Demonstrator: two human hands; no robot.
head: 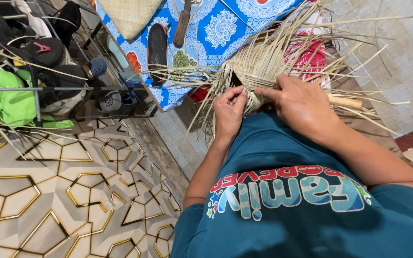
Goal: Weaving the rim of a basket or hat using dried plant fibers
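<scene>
You've got the half-woven basket (259,67) propped against your lap, just in front of your teal shirt (288,191), loose strips fanning out all around it. Your left hand (229,109) is pinched on a strip at the basket's near edge, fingers curled tight. Your right hand (302,102) presses on the weave just beside it, forefinger laid along a strip. I'd say keep that right hand pinning the crossing while the left pulls its strip snug, so the weave stays tight and even. Hard to read: the basket's opening is dark, its far side is lost among the strips, and your right palm covers the crossing itself. A wooden handle (345,102) pokes out beyond the right hand; its other end is hidden.
</scene>
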